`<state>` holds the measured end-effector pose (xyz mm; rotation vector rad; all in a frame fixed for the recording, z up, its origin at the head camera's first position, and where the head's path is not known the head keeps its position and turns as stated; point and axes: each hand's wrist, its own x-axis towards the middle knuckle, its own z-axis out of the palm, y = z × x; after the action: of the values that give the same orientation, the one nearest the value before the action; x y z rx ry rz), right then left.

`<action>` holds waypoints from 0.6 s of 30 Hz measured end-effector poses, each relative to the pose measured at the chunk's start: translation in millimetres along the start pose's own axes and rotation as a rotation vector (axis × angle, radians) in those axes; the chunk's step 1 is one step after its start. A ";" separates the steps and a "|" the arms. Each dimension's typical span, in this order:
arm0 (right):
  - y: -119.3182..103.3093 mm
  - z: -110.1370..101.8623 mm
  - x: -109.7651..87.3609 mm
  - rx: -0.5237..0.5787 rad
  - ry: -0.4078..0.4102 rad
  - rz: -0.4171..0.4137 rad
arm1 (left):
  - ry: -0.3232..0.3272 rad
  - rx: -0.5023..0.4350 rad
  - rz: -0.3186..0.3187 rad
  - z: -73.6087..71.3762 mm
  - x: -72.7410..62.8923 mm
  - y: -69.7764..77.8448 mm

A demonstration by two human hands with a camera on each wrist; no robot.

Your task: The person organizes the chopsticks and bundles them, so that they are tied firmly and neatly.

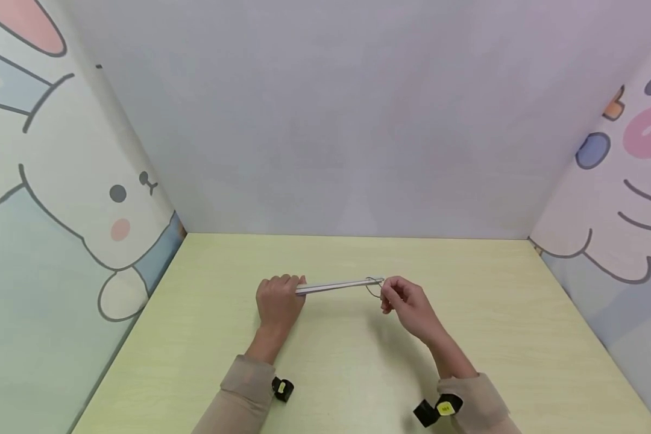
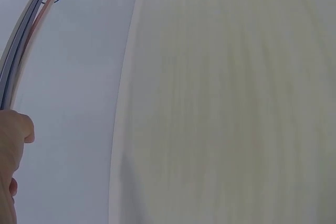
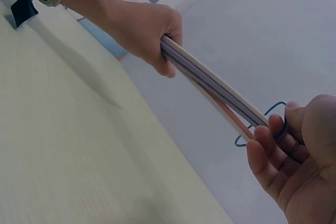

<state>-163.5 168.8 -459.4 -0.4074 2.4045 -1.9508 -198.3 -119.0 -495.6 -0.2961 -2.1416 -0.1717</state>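
My left hand (image 1: 279, 301) grips a bundle of slim chopsticks (image 1: 339, 286) at one end, held up over the table and pointing right. Cream, grey-purple and orange-pink ones show in the right wrist view, the orange-pink one (image 3: 231, 113) spread slightly from the others. Around their far ends loops a thin dark elastic band (image 3: 275, 106), stretched wider than the bundle. My right hand (image 1: 409, 304) pinches that band between thumb and fingers, its other fingertips close beside the chopstick ends. The left palm hides the gripped ends.
A pale yellow wood-grain table (image 1: 217, 361) lies below both hands. Behind it rises a plain grey-white wall (image 1: 325, 120). Side panels with a cartoon rabbit (image 1: 81, 181) and a cartoon pig (image 1: 618, 199) stand left and right. Black wrist mounts (image 1: 283, 389) sit on both sleeves.
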 end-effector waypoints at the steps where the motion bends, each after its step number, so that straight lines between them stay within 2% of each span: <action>1: 1.1 1.0 -0.6 -0.004 -0.012 0.003 | -0.001 0.003 -0.003 -0.4 0.2 0.2; 9: 9.6 7.4 -4.3 -0.031 -0.080 0.026 | 0.016 0.008 -0.025 -0.2 1.2 0.6; 14: 14.7 8.5 -5.8 -0.020 -0.103 -0.022 | 0.056 -0.001 -0.038 -0.9 3.1 0.6; 18: 22.1 9.0 -5.7 0.005 -0.117 -0.070 | 0.098 -0.003 -0.021 -2.7 5.9 0.9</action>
<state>-160.5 165.5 -483.5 -0.5957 2.3440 -1.9009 -199.0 -118.0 -489.2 -0.2621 -2.0477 -0.1980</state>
